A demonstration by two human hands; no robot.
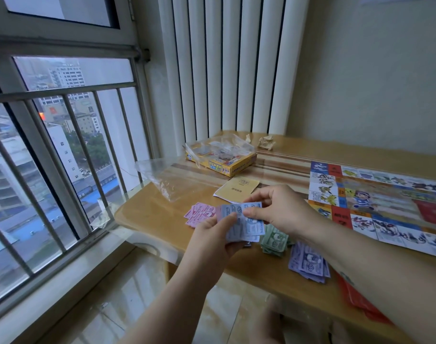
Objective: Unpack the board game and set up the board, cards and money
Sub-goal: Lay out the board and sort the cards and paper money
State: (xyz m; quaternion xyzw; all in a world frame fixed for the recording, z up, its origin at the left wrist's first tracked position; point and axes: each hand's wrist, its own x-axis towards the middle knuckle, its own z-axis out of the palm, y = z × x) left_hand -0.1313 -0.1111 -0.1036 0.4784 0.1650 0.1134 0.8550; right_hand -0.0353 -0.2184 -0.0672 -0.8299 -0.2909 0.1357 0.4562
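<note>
My left hand (213, 235) grips a stack of pale blue play-money notes (246, 227) above the wooden table (147, 214). My right hand (278, 209) pinches the top blue note at its upper edge. On the table lie sorted piles: pink notes (199, 214) to the left, green notes (274, 240) under my right wrist, purple notes (308, 261) nearer me, and red notes (358, 299) partly hidden by my right forearm. The colourful game board (375, 207) lies unfolded on the right. The yellow game box (221, 157) stands open at the back.
A yellow instruction leaflet (239, 188) lies behind my hands. An empty clear plastic bag (167, 180) hangs over the table's left corner. Crumpled paper scraps (266, 142) sit by the white radiator (231, 65). A barred window (50, 145) is to the left.
</note>
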